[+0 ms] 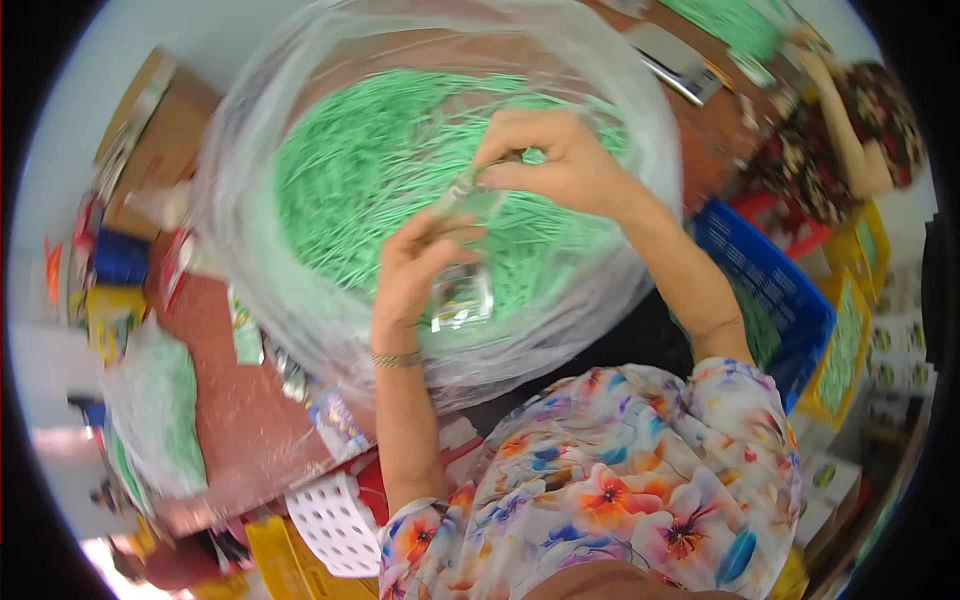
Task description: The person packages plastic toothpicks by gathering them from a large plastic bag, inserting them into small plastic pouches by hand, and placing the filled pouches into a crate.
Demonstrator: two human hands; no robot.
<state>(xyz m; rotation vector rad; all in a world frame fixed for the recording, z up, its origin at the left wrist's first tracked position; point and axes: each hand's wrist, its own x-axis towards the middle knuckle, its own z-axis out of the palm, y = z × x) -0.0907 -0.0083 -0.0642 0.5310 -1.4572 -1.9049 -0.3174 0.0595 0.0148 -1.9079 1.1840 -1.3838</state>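
Observation:
Thin green sticks fill a large clear plastic bag that stands wide open. Above them my left hand has its fingers closed around a small clear packet, whose lower end hangs below the fingers over the sticks. My right hand pinches the packet's upper end between thumb and index finger. The packet's contents are too blurred to make out.
A blue crate and a yellow tray stand at the right. Another person's arm shows at the upper right. A filled plastic bag lies on the reddish table at the left.

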